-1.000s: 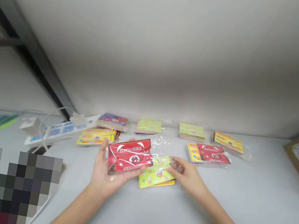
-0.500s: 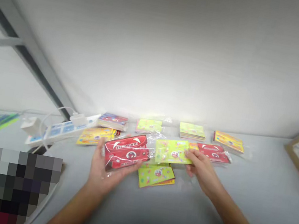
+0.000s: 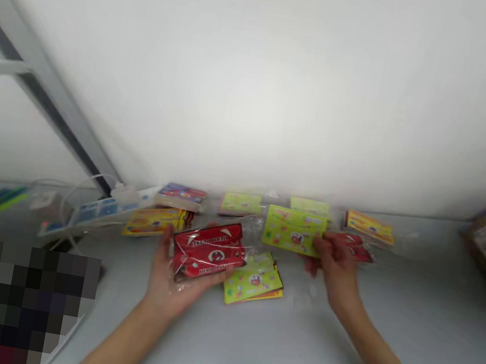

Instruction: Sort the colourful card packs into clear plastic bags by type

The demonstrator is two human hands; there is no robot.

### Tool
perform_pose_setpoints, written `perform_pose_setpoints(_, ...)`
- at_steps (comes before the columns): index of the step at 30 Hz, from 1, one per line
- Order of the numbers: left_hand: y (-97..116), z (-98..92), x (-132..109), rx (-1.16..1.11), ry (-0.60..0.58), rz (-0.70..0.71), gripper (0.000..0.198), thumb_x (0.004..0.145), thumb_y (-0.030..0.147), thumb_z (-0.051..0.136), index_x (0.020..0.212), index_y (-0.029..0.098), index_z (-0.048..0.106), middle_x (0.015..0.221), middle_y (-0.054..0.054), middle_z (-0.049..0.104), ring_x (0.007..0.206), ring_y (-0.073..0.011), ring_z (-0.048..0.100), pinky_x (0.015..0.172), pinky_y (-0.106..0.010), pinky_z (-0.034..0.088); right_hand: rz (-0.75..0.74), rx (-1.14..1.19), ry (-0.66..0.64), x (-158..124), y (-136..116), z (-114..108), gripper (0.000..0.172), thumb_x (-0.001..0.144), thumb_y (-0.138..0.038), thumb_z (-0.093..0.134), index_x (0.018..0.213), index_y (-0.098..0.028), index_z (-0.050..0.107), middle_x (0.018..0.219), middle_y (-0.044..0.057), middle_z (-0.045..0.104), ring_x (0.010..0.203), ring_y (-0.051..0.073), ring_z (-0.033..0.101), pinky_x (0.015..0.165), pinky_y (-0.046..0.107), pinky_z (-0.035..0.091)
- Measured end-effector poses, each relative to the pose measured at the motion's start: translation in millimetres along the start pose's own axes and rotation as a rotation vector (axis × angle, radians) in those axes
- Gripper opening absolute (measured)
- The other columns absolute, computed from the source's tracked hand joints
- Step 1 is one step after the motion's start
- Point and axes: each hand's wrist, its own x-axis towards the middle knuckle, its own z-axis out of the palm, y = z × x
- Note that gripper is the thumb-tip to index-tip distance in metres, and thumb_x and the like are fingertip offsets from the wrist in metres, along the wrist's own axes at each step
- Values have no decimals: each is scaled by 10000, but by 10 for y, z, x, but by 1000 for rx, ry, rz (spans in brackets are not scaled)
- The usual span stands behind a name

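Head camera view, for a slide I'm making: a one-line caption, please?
Left hand holds a red plastic-wrapped packet; right hand holds a lime-green packet above a white table.

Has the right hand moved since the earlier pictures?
Yes: the right hand has moved forward, closer to the green stack at the back, carrying a green packet.

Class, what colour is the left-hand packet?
The packet is red with white markings; head view.

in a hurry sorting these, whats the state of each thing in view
left hand: palm up, cradling the red packet
red packet in clear plastic: resting on the left palm
right hand: pinching the lime-green packet
lime-green packet: held by its edge
patterned green packet: lying flat on the white table
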Motion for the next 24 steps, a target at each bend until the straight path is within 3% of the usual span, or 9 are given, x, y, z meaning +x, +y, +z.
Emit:
perform_pose_setpoints(3,1,7,-1,16,4,18,539,836,567,410,1197,182,519,1046,-168,656,968,-379,601,792,-571,449,56,-169,-109,-14,40,25,330,724,-512,580,792,-203,484,403,-63,500,324,97,424,332,213,306)
perform_pose_setpoints(6,5,22,2,27,-3,18,562,838,569,402,1239,183,486,1079,-178,641,994,-382,587,814,-580,431,89,-181,-164,-21,58,41,327,726,-509,574,791,-196,506,387,-56,500,320,99,412,340,222,296)
perform_pose_setpoints(9,5,35,-4,45,-13,13,578,824,570,416,1236,171,493,1094,-186,633,1019,-385,572,841,-587,405,87,-162,-134,-7,48,18,312,733,-496,567,804,-201,495,409,-61,496,336,97,421,352,221,306)
perform_pose_setpoints(13,-2,54,-22,110,-36,44,457,861,493,388,1086,170,620,1019,-130,677,944,-324,626,811,-527,447,53,-145,-35,52,22,-65,308,739,-496,555,815,-201,505,452,-60,493,360,90,427,357,214,301)
perform_pose_setpoints(16,-14,71,-19,248,-73,52,647,848,527,246,927,61,688,996,-172,670,949,-295,614,766,-443,485,59,-137,-43,73,11,-75,333,717,-497,582,831,-190,525,476,-56,501,359,87,428,349,210,302)
perform_pose_setpoints(18,-27,75,-11,278,-79,48,672,830,548,217,847,89,708,973,-182,674,952,-298,608,742,-438,492,95,-121,-127,49,3,-33,351,694,-497,608,821,-176,540,504,-48,515,362,85,444,348,208,316)
perform_pose_setpoints(21,-45,69,-8,183,-43,3,510,833,533,371,955,156,692,1058,-143,659,956,-323,616,782,-508,466,188,-24,-284,-25,-13,61,352,703,-497,606,822,-170,552,575,-28,542,383,84,478,355,205,333)
perform_pose_setpoints(24,-48,62,-19,64,-10,-87,470,821,555,422,987,185,660,1038,-129,672,973,-335,609,802,-527,459,235,109,-287,-85,-22,120,327,722,-491,597,807,-179,550,616,-23,549,393,72,474,364,199,325)
